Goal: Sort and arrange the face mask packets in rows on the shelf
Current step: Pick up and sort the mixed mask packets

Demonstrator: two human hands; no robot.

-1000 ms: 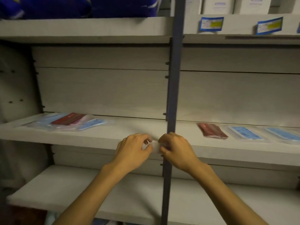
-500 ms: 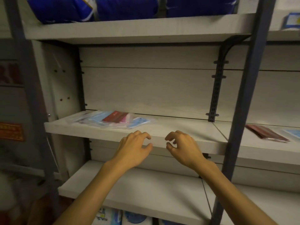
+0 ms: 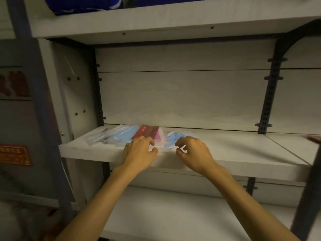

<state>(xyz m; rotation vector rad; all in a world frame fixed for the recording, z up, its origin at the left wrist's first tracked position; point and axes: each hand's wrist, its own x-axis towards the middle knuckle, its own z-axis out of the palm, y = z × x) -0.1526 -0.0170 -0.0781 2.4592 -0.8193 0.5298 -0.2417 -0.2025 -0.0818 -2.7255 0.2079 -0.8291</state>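
Shelf [image 3: 234, 153] in front of me, light wood board at mid height, back panel behind it. Another board above with blue bags [image 3: 78, 4] on it, another below.

Heap of face mask packets [image 3: 125, 136] sits on the left part of the shelf, running from near the back panel to the front edge, unsorted and overlapping. Long axis of the heap goes roughly left-right along the board. In it: a light blue packet [image 3: 123, 135], a dark red packet [image 3: 145, 132] lying slanted on top, a pink packet [image 3: 159, 136] just right of the red, and another blue packet [image 3: 172, 139] at the right end. Clear plastic wrappers spread out to the left.

My left hand [image 3: 139, 153] is at the front edge of the heap, fingers curled, tips touching the near end of the red packet. Whether I'm actually pinching it, I cannot tell. My right hand [image 3: 192, 152] is just right of it, fingers curled over the near edge of the right-end blue packet, touching the wrapper; grip also not clear.

Key relation: heap lies straight ahead of both sets of fingertips, away from me. Left hand nearer red and pink, right hand nearer the right blue one. Right side of the shelf is where I'd judge the rows go, so the next pull is probably toward the right.
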